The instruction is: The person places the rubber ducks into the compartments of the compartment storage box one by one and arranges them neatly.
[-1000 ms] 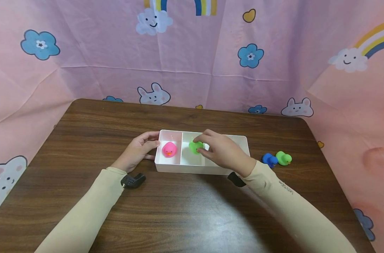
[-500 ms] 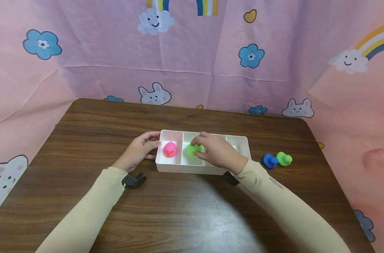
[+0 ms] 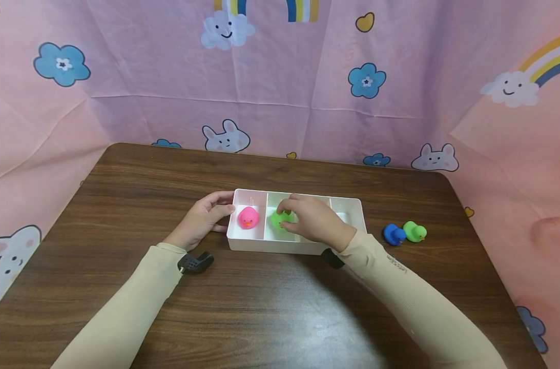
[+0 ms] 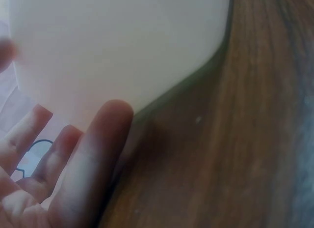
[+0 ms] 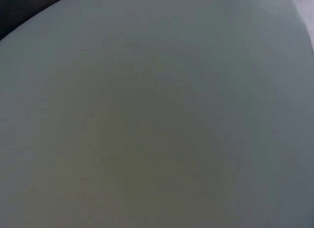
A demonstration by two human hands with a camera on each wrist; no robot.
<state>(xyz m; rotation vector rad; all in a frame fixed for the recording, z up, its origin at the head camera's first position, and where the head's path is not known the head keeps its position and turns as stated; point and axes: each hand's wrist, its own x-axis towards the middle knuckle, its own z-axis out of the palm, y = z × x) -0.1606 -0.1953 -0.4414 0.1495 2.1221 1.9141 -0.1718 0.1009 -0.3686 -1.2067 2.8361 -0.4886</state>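
Observation:
A white divided box (image 3: 261, 246) lies across the table. My left hand (image 3: 201, 218) holds its left end, the thumb over the rim and other fingers against the outer wall; the left wrist view shows fingertips on that white wall. In the left compartment sits a pink rubber duck (image 3: 248, 218). My right hand (image 3: 317, 220) reaches into the middle compartment, thumb and index finger pinching a light green rubber duck (image 3: 277, 220). That hand hides part of the duck and of the right-hand compartments. Only a blurred pale surface fills the right wrist view.
To the right of the box, a blue rubber duck (image 3: 393, 234) and another green rubber duck (image 3: 414, 232) stand close together on the brown wooden table (image 3: 261, 307). A patterned pink curtain (image 3: 280, 77) hangs behind the table and along its sides.
My right hand has shifted a little to the left with the green rubber duck inside the middle compartment. The left hand keeps its hold on the box.

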